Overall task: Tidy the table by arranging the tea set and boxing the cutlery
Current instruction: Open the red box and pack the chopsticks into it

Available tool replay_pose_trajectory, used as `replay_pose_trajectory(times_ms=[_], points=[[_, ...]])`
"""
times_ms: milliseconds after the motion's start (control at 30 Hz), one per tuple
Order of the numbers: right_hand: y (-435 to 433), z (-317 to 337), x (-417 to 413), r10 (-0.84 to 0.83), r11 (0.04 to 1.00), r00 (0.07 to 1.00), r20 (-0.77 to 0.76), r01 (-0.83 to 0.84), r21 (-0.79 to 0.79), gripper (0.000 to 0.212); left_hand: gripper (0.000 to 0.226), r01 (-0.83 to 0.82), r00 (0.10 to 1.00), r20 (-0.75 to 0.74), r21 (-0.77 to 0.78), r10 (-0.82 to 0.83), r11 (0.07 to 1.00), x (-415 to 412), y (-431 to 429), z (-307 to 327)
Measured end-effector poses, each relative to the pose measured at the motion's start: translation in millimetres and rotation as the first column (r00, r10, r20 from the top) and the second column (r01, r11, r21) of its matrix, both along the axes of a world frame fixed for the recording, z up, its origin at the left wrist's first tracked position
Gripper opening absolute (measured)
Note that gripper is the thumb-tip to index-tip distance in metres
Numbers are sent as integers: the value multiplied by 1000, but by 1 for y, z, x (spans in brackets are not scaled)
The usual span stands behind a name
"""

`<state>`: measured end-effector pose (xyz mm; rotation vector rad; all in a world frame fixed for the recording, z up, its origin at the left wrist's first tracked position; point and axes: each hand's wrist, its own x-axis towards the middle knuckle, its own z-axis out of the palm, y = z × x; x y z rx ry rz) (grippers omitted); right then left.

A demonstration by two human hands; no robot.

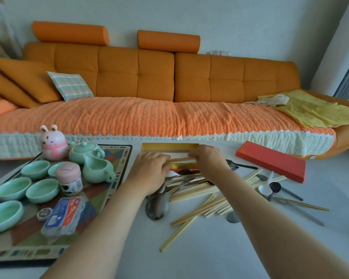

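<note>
An open gold-lined box (169, 147) lies at the table's far middle. Both hands reach over it: my left hand (151, 168) and my right hand (207, 160) hold pale chopsticks (179, 159) between them, over the box. In front of the box lies a heap of chopsticks (199, 200) and metal spoons (159, 204). More spoons and a fork (278, 190) lie to the right. The red box lid (270, 161) lies at the far right. On the left mat stand a green teapot (85, 152), a green pitcher (97, 170) and several green cups (41, 191).
A patterned mat (101, 202) carries a pink rabbit figure (52, 142), a pink-lidded jar (69, 181), a blue plastic case (64, 216) and a small round tin (44, 213). An orange sofa (169, 81) stands right behind the table.
</note>
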<state>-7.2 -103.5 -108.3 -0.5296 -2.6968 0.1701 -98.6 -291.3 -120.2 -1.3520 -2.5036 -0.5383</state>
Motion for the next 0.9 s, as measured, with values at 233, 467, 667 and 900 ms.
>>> replay_pose_trajectory(times_ms=[233, 467, 667, 900], points=[[-2, -6, -11, -48, 977, 999, 9, 49, -210, 41, 55, -16, 993, 114, -216, 41, 976, -10, 4, 1], [-12, 6, 13, 157, 970, 964, 215, -110, -215, 45, 54, -18, 991, 129, -195, 43, 981, -4, 11, 5], [-1, 13, 32, 211, 975, 973, -90, -216, -58, 25, 21, 102, 994, -37, 38, -101, 994, 20, 20, 17], [-11, 20, 71, 204, 979, 932, 300, -190, -76, 33, 11, 224, 973, 77, -99, -216, 970, 54, 20, 21]])
